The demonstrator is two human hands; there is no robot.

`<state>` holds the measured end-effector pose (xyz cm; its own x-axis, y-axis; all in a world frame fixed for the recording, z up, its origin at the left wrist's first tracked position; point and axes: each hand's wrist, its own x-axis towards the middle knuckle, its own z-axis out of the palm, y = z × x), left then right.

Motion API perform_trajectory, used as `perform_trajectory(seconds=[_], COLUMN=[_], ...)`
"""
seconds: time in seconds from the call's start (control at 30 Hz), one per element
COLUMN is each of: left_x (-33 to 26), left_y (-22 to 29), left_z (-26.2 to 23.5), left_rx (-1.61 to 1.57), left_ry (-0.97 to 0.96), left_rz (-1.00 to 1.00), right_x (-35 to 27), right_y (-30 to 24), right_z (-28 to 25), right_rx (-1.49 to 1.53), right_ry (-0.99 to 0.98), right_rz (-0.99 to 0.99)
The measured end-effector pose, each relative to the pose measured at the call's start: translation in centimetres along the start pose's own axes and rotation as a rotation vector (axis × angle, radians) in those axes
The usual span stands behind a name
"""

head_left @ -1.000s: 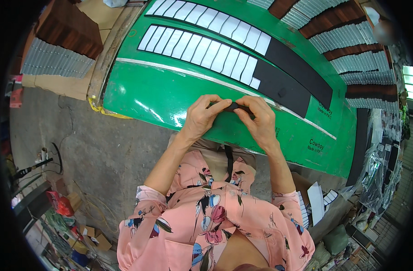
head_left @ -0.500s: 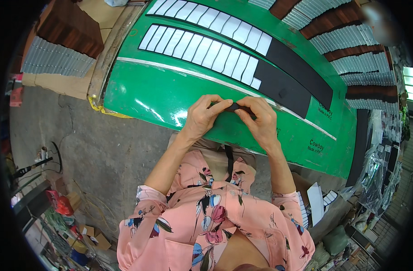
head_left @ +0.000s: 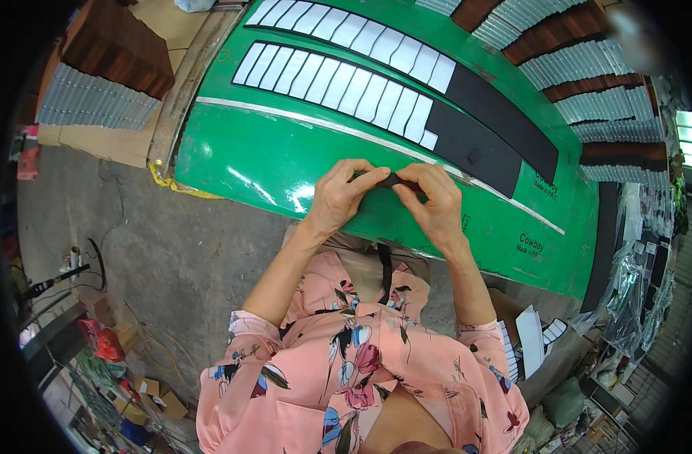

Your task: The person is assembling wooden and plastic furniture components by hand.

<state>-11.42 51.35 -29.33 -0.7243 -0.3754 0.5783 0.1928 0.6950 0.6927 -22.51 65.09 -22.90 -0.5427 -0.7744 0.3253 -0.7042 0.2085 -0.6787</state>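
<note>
My left hand point(head_left: 337, 195) and my right hand point(head_left: 438, 204) meet above the near edge of a green board point(head_left: 240, 147). Between their thumbs and fingertips they pinch a small black piece point(head_left: 392, 180), mostly covered by the fingers, so its full shape does not show. Beyond the hands lie two long black strips. The nearer strip point(head_left: 474, 144) and the farther strip point(head_left: 505, 113) each carry a row of white rectangular pieces on their left part, while their right ends are bare black.
Stacks of brown and silvery-grey blocks point(head_left: 569, 76) line the board's far right. A similar stack point(head_left: 107, 68) stands at the far left on cardboard. A pale straight strip point(head_left: 300, 117) crosses the board. Clear plastic wrap point(head_left: 626, 287) hangs at right.
Almost nothing differs. My right hand has shifted very slightly to the left, and both hands keep pinching the small black piece.
</note>
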Motion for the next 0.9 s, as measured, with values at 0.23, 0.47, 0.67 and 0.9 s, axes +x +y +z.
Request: perform_trajectory(seconds=[0.23,0.47,0.67,0.9], left_x=[0.0,0.0,-0.2,0.6], left_y=[0.2,0.2,0.4,0.2], left_z=[-0.1,0.1,0.1,0.5], left_rx=[0.012,0.027,0.104,0.127], left_ry=[-0.004,0.013,-0.001,-0.060], left_rz=[0.006,0.069,0.075,0.079], right_x=[-0.5,-1.3,-0.8,-0.5], right_y=[-0.9,-0.2,-0.1,2.1], right_z=[0.4,0.8,0.3,-5.3], right_rx=[-0.127,-0.276,-0.198,0.081], right_ry=[0.145,0.161,0.133,0.202], right_rz=[-0.128,-0.287,-0.280,0.014])
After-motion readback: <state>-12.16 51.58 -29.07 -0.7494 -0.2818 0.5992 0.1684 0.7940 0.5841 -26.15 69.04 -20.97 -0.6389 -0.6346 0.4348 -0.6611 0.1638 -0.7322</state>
